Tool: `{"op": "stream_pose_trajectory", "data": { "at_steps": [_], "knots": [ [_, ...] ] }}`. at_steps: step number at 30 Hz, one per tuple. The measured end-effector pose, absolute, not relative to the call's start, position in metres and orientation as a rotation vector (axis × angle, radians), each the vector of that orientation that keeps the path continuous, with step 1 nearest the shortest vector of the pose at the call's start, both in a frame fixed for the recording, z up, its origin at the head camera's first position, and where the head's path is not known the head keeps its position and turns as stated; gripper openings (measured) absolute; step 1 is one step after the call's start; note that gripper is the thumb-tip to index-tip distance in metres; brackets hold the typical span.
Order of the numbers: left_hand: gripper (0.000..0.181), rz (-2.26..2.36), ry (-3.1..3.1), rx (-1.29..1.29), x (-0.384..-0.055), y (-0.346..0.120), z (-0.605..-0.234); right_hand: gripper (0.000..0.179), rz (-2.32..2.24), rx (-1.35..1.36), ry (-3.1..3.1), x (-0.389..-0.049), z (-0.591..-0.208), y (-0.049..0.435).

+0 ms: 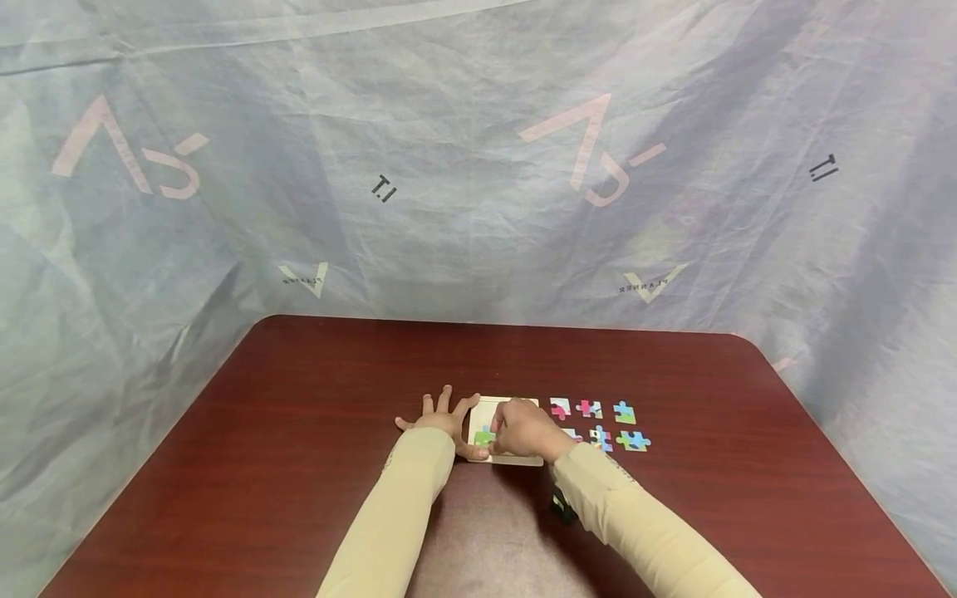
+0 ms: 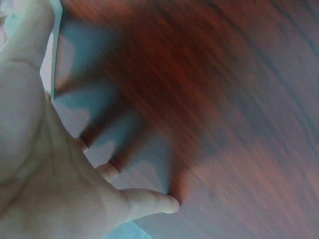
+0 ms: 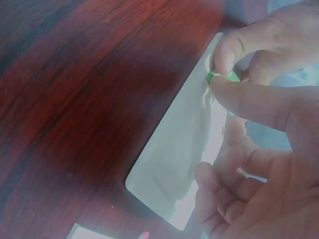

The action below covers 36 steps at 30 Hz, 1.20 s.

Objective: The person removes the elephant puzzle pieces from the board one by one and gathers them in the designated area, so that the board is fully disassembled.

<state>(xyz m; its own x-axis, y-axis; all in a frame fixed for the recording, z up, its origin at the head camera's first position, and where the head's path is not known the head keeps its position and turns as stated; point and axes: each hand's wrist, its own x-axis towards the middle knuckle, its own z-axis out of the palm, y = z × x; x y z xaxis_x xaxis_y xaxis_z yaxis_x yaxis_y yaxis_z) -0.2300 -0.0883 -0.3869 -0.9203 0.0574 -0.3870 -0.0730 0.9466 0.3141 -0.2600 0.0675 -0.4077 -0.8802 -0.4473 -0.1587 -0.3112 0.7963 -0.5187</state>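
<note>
In the head view my left hand [image 1: 444, 421] lies with fingers spread at the left side of a pale wooden puzzle tray [image 1: 516, 461], its thumb at the near left corner. My right hand [image 1: 526, 429] reaches over the tray. Between its thumb and index finger it pinches a green and blue puzzle piece [image 1: 484, 436] at the tray's near left corner. In the right wrist view, a green edge of that piece [image 3: 211, 76] shows by the right thumb, and the index tip is partly hidden. The other right fingers are curled over the tray.
Two rows of loose puzzle pieces lie right of the tray, among them a pink and white piece [image 1: 560, 407] and a green and blue one [image 1: 634, 441]. A small dark object [image 1: 561, 505] sits partly behind the right sleeve. Grey sheeting [image 1: 463, 208] hangs behind the reddish table [image 1: 336, 357].
</note>
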Motion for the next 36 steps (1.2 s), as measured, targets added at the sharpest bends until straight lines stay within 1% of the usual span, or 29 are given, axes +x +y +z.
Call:
{"op": "stream_pose_trajectory", "data": {
  "at_steps": [6,8,12,15,20,27,29,36],
  "knots": [
    [0.093,0.439,2.708,0.001,-0.232,-0.087,-0.391,0.018,-0.689,-0.635,2.735,-0.263,-0.412,0.076],
    [0.095,0.430,2.707,-0.006,-0.234,-0.087,-0.394,0.022,-0.689,-0.652,2.727,-0.263,-0.414,0.078],
    [0.103,0.407,2.693,-0.026,-0.247,-0.090,-0.416,0.030,-0.651,-0.768,2.782,-0.259,-0.418,0.080],
    [0.107,0.392,2.693,-0.026,-0.256,-0.092,-0.429,0.028,-0.642,-0.864,2.829,-0.254,-0.418,0.079],
    [0.102,0.392,2.712,-0.011,-0.247,-0.092,-0.417,0.023,-0.642,-0.918,2.875,-0.251,-0.417,0.077],
    [0.094,0.407,2.707,-0.004,-0.231,-0.087,-0.389,0.021,-0.671,-0.832,2.888,-0.255,-0.417,0.074],
    [0.094,0.405,2.701,-0.002,-0.230,-0.087,-0.386,0.021,-0.665,-0.809,2.902,-0.256,-0.417,0.073],
    [0.097,0.382,2.699,0.002,-0.236,-0.088,-0.392,0.020,-0.653,-0.756,2.893,-0.259,-0.416,0.071]
  ]
}}
